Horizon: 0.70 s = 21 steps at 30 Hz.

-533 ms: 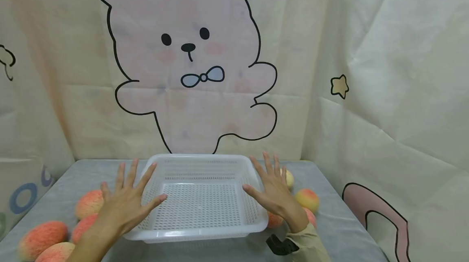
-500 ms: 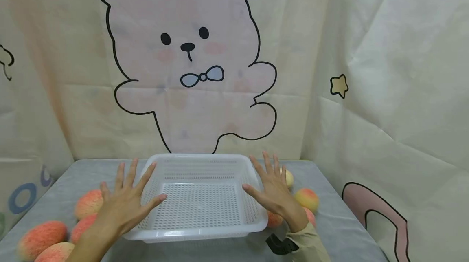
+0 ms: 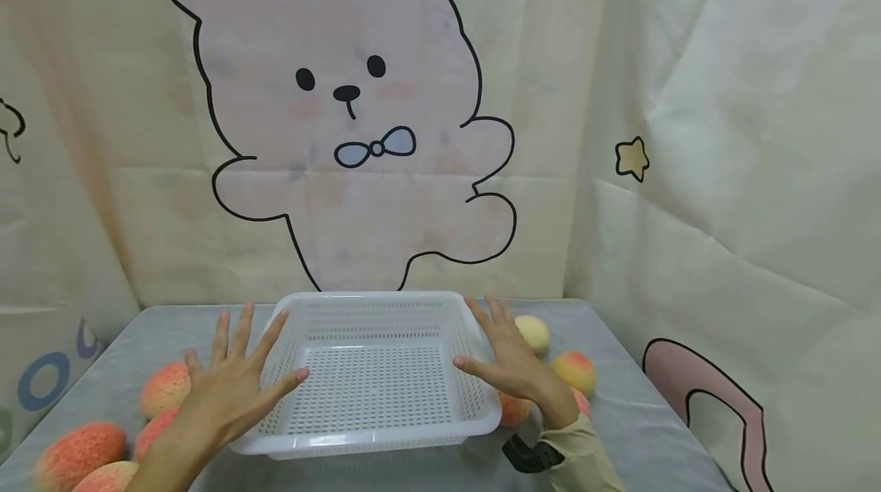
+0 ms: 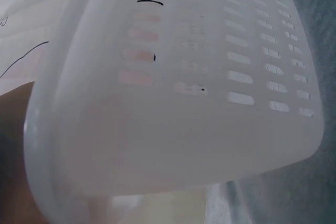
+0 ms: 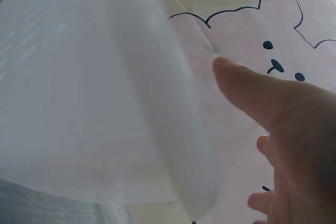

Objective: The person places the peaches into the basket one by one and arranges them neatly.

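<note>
A white plastic basket [image 3: 372,440] with a perforated floor and walls stands in the middle of the table. Over its left rim, my left hand [image 3: 230,396] is held with fingers spread and thumb pointing inward. My right hand [image 3: 515,366] is at the opposite rim, fingers extended and thumb toward the basket. Neither hand grips anything. In the right wrist view, a gap shows between the thumb [image 5: 252,90] and the basket's edge [image 5: 168,108]. The left wrist view is filled mostly by the slotted basket wall [image 4: 157,140], with a sliver of hand behind the rim.
Several peaches lie left of the basket, one red-orange peach [image 3: 81,455] nearest the table's left edge. More lie on the right, among them a yellow-red peach [image 3: 573,372] and a pale one [image 3: 533,334]. A cartoon-printed curtain [image 3: 440,201] hangs behind the grey-covered table [image 3: 640,438].
The right hand has turned slightly, its fingers now leaning more to the left and uncovering more of the pale peach. The head view has shifted a little. The basket and left hand look nearly the same.
</note>
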Motion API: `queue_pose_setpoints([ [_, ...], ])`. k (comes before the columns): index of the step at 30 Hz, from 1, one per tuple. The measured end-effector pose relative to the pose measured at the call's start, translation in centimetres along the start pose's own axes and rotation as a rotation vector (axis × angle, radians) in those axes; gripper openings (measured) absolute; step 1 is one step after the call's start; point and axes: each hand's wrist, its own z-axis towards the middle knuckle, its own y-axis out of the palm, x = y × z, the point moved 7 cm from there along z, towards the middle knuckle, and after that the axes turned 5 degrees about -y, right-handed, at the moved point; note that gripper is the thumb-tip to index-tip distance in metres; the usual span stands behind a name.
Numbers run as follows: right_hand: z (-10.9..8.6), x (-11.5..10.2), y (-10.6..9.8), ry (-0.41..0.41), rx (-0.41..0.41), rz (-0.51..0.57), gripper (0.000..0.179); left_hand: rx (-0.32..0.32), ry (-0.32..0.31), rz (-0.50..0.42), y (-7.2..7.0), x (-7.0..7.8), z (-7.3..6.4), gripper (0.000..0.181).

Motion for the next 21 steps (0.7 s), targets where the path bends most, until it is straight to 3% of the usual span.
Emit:
queue_pose_setpoints([
  [9,0.2,1.0,0.8,-0.045,-0.056,0.051,0.087,-0.033,0.016,-0.065,-0.4,-0.8,0.6,0.103],
  [14,0.3,1.4,1.1,-0.055,-0.097,0.136,0.083,-0.019,0.046,-0.114,-1.7,-1.3,0.7,0.100],
  [21,0.2,1.7,1.3,-0.082,-0.128,0.176,0.076,0.002,0.044,-0.200,-3.2,-2.0,0.8,0.091],
])
